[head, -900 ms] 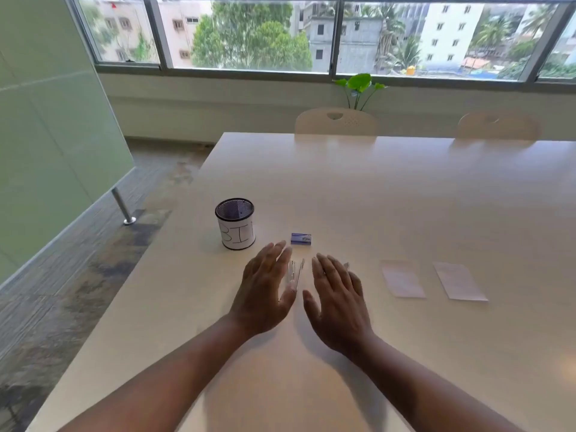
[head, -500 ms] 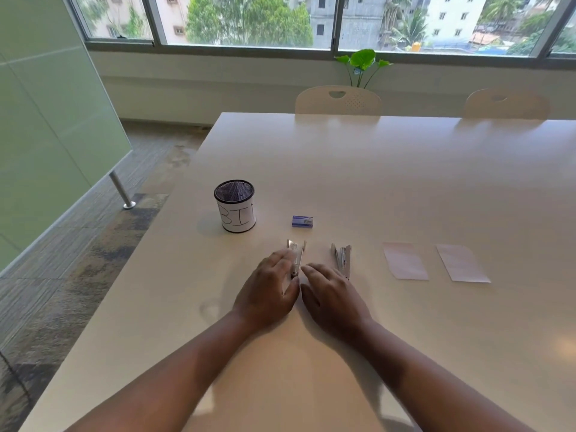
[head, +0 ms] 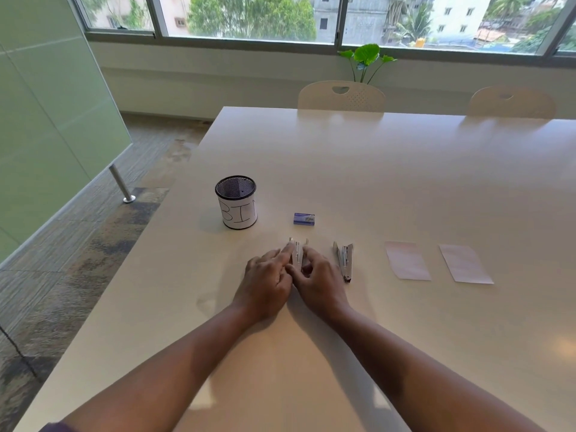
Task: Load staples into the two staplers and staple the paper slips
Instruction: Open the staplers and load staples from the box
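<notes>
1. Both forearms reach forward over the pale tabletop (head: 405,169) and converge, so the two hands meet side by side around one small metal stapler (head: 297,251).
2. The left hand (head: 268,283) lies knuckles up, its index finger stretched forward along the left side of that stapler, the other fingers curled under; the thumb is tucked toward the right hand.
3. The right hand (head: 319,285) also lies knuckles up, its fingers curled in against the stapler's right side, with fingertips touching the metal. Both hands appear to pinch this stapler between them; its near end is hidden beneath the fingers.
4. The part of the stapler that shows beyond the fingertips looks opened out, with thin metal arms spread apart, though the detail is too fine to say more.
5. A second stapler (head: 343,260) lies flat just to the right of the right hand, apart from it and held by nothing.
6. Further right of the hands, two pale paper slips (head: 407,260) (head: 465,263) lie flat, side by side with a gap between them.
7. Just beyond the hands sits a small blue staple box (head: 304,219), closed as far as can be seen.
8. Beyond the left hand and to its left stands an upright black mesh cup (head: 236,201) wrapped in white paper with "BIN" handwritten on it; what can be seen of its inside shows only mesh.
</notes>
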A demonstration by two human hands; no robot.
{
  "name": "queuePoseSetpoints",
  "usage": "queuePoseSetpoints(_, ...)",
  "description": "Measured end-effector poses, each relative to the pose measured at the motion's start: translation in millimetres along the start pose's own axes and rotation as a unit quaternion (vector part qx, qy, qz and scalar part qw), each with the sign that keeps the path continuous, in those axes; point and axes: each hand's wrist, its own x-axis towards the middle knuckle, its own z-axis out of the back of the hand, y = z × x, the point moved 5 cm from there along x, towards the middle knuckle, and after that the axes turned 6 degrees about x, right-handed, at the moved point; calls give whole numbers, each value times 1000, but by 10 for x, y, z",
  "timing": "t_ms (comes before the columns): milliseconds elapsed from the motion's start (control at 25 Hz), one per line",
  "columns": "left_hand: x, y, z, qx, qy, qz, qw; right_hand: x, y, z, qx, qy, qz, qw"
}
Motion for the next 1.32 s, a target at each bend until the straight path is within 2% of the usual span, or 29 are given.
queuePoseSetpoints(160, 12, 55, 37, -111, -9, 27, 993, -18, 5, -23, -18, 1, 2, 1000)
queuePoseSetpoints(320, 20, 138, 17, -299, -19, 56, 953, -32, -2, 23, 28, -27, 13, 999)
queuePoseSetpoints(480, 82, 245, 74, -362, -82, 128, 920, -70, 3, 37, 61, -42, 50, 996)
queuePoseSetpoints(640, 147, 258, 27, -435, -40, 152, 887, -94, -16, 47, 94, -31, 73, 992)
queuePoseSetpoints(800, 96, 205, 87, -457, -37, 119, 881, -111, 27, 6, 80, 2, 75, 994)
queuePoseSetpoints(1000, 42, 154, 90, -430, -45, 90, 897, -108, 67, -5, 25, 1, 79, 997)
queuePoseSetpoints(1160, 30, 107, -9, -403, -24, 140, 904, -123, 32, -23, 24, 16, 48, 998)
queuePoseSetpoints(1320, 89, 110, -19, -398, -24, 164, 902, -151, 56, -26, 16, 25, 58, 998)
